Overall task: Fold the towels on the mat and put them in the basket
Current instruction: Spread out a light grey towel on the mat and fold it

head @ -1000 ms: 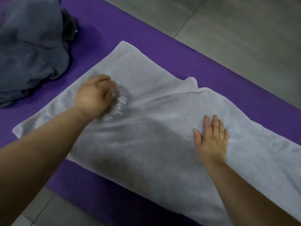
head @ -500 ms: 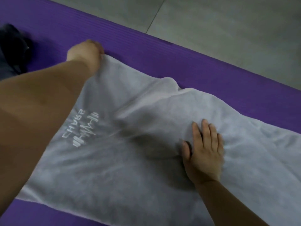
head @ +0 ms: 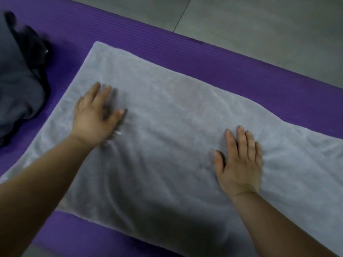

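A light grey towel (head: 176,117) lies spread flat across the purple mat (head: 167,51), running from upper left to lower right. My left hand (head: 94,117) lies flat on the towel's left part, fingers straight and blurred, covering most of a white printed logo. My right hand (head: 239,162) presses flat on the towel's right half, fingers together and pointing away from me. Neither hand holds any cloth. No basket is in view.
A heap of dark grey and black towels (head: 20,80) sits on the mat at the left edge. Grey floor tiles (head: 259,25) lie beyond the mat's far side, and a strip of floor shows at the bottom left.
My left hand let go of the towel's far left corner and came back to lie flat on the towel. The fold at the far edge is smoothed out. My right hand stayed flat.
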Tool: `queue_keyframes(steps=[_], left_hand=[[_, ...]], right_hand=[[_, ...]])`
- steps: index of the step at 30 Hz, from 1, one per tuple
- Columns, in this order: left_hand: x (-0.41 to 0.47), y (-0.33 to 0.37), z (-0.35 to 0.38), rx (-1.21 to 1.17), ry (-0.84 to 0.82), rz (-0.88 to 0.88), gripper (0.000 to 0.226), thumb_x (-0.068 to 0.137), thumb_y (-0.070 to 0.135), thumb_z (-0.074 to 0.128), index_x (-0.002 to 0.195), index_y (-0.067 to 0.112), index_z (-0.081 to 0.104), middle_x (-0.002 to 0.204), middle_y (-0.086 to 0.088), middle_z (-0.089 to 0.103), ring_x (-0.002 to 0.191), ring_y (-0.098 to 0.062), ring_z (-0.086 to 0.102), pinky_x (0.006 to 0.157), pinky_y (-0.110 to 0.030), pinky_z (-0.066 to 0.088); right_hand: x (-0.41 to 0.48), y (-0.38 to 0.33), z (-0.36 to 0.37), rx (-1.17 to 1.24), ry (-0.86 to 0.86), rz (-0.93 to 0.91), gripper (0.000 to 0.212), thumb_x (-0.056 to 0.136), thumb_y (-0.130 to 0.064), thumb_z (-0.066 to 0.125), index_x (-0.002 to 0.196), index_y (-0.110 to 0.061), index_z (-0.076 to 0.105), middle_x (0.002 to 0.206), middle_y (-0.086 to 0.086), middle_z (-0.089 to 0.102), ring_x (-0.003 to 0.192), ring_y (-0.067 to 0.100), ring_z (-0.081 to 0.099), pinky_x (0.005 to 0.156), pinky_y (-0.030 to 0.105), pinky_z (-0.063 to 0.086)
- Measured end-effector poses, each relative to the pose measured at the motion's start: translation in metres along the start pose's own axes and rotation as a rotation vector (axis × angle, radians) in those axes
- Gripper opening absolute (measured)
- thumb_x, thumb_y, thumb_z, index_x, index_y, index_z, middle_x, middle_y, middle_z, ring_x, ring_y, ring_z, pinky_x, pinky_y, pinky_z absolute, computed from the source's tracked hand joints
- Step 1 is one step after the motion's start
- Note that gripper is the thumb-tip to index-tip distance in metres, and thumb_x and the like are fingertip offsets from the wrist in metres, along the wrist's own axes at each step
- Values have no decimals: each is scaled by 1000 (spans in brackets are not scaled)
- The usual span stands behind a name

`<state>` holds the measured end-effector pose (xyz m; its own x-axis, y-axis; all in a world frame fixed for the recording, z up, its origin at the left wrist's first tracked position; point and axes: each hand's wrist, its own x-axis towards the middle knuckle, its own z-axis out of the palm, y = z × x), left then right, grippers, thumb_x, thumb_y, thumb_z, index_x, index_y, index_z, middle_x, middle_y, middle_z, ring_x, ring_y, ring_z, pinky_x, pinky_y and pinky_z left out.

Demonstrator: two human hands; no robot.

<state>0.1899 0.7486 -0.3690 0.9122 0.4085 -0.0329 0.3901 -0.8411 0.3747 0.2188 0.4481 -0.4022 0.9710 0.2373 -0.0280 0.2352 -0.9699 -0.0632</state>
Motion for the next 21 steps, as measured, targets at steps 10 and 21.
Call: queue_keyframes(steps=[10, 21], left_hand=[[-164, -19, 18, 249, -186, 187, 73, 89, 65, 10, 127, 11, 41, 124, -26, 55, 119, -32, 35, 110, -33, 8], [-162, 130, 10, 250, -286, 1120, 34, 73, 46, 39, 82, 26, 65, 69, 4, 70, 59, -13, 68, 69, -22, 37]], right_hand=[[1, 15, -46, 125, -459, -129, 64, 96, -50, 24, 147, -24, -3, 156, 0, -12, 143, 17, -12, 114, 29, -8], [-196, 279, -100, 1, -103, -221, 52, 94, -47, 26, 95, -11, 63, 86, 14, 69, 90, 20, 50, 76, 28, 46]])
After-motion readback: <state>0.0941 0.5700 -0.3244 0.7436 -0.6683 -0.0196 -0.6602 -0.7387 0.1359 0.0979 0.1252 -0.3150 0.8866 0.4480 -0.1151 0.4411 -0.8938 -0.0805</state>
